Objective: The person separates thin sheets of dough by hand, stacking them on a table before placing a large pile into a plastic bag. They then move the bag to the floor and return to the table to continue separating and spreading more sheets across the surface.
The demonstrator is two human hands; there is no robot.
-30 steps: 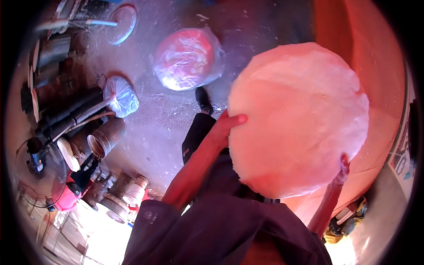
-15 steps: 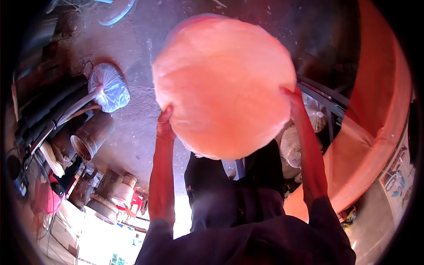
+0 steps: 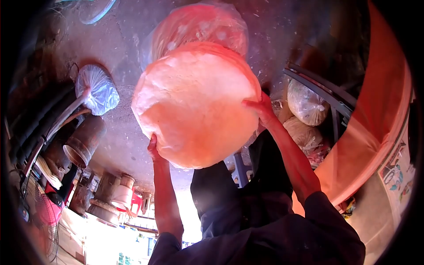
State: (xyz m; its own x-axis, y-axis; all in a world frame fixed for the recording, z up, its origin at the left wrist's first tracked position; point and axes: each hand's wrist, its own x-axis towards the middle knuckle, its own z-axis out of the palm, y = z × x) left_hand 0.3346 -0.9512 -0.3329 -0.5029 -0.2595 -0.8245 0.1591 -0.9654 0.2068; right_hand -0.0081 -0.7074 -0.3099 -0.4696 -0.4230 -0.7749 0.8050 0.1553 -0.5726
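Note:
A large round pale disc, white to orange in the light, is held up between my two hands. It looks thick, with a slightly ragged edge; its material I cannot make out. My left hand grips the lower left rim, thumb on the near face and fingers hidden behind. At the right rim, my right hand has its thumb laid over the face, the other fingers partly behind the edge. Beyond the disc's far edge, a clear plastic bag with reddish contents rests on the floor, partly covered by the disc.
On the left are a tied clear bag, a metal pot and a fan. To the right, filled plastic bags lie by dark metal bars and an orange sheet. A stool shows between my legs.
The disc has moved down and left with both hands, its far edge tilting to show more of its side. More of the plastic bag beyond it is now visible.

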